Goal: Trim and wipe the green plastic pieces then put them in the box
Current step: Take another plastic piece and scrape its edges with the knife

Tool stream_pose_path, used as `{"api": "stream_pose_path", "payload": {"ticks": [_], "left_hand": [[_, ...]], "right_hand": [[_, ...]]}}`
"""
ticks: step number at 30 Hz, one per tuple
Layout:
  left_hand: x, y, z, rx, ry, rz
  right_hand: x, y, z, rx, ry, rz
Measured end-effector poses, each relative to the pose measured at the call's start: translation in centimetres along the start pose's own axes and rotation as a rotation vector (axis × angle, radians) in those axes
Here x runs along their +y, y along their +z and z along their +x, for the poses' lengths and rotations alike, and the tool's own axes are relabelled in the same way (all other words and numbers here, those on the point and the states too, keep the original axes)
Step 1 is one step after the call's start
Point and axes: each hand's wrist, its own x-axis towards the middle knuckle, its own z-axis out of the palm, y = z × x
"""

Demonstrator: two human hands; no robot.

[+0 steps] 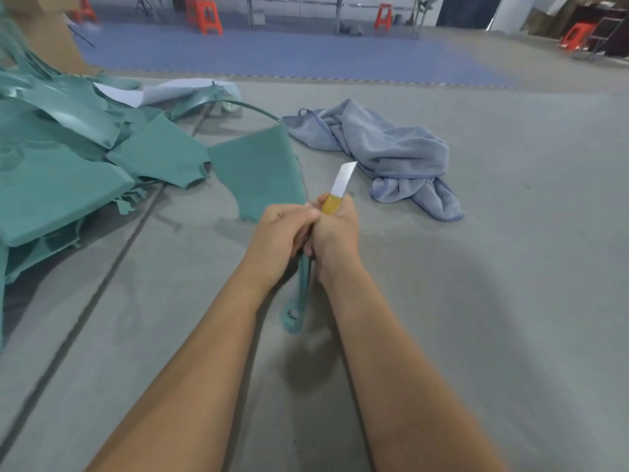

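Observation:
I hold a green plastic piece (258, 165) upright over the grey floor; its flat panel rises beyond my hands and a narrow end (301, 294) hangs below them. My left hand (280, 235) grips the piece at its edge. My right hand (335, 229) grips a knife (340, 185) with a yellow handle, its silver blade pointing up and away, right beside the piece's edge. The two hands touch each other. A heap of green plastic pieces (68, 155) lies on the left.
A crumpled blue-grey cloth (391, 148) lies on the floor to the right of the held piece. A cardboard box (51, 32) stands at the far left behind the heap. White paper (136, 93) lies behind the heap. Orange stools (204, 13) and tables stand far back.

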Motion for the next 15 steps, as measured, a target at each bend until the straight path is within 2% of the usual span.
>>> {"api": "stream_pose_path", "payload": {"ticks": [3, 5, 7, 8, 12, 15], "left_hand": [[-0.1, -0.9, 0.7, 0.030, -0.031, -0.081], [-0.1, -1.7, 1.0, 0.169, -0.119, -0.086], [-0.2, -2.5, 1.1, 0.302, -0.194, 0.039], [-0.2, -2.6, 1.1, 0.307, -0.230, 0.130], [0.4, -1.6, 0.9, 0.118, -0.373, 0.313], [0.5, -1.2, 0.8, -0.012, -0.373, 0.398]], "right_hand": [[0.1, 0.0, 0.4, 0.065, -0.114, -0.023], [0.2, -0.4, 0.9, 0.137, -0.151, -0.045], [0.3, -0.9, 1.4, 0.181, -0.139, -0.025], [0.4, -1.1, 1.5, 0.190, -0.124, 0.005], [0.7, -1.4, 1.5, 0.202, -0.103, 0.074], [0.6, -1.5, 1.5, 0.223, -0.072, 0.136]]}}
